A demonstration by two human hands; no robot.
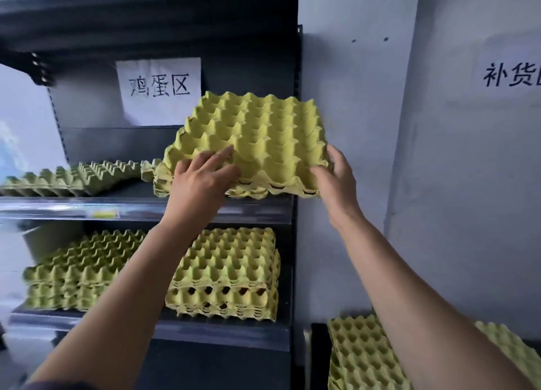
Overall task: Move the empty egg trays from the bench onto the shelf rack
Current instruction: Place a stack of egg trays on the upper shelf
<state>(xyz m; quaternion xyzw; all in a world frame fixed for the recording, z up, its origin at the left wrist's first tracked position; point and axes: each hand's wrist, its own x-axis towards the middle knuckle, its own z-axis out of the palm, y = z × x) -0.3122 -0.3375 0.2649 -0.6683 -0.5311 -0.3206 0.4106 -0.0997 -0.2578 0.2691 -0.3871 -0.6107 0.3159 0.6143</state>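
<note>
Yellow pulp egg tray (pixel 254 137) at frame centre, tilted over upper-shelf stack (pixel 205 187); near edge gripped by left hand (pixel 202 178) and right hand (pixel 336 175), fingers spread. Judged light, crushable; best held by opposite edges

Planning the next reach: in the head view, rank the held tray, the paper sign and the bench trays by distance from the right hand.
1. Held tray: gripped by the right hand.
2. Bench trays: below it.
3. Paper sign: up left, rack back.

Rack sign (pixel 159 90) reads 鸡蛋区; wall sign (pixel 510 74), cropped, perhaps 补货区.
</note>
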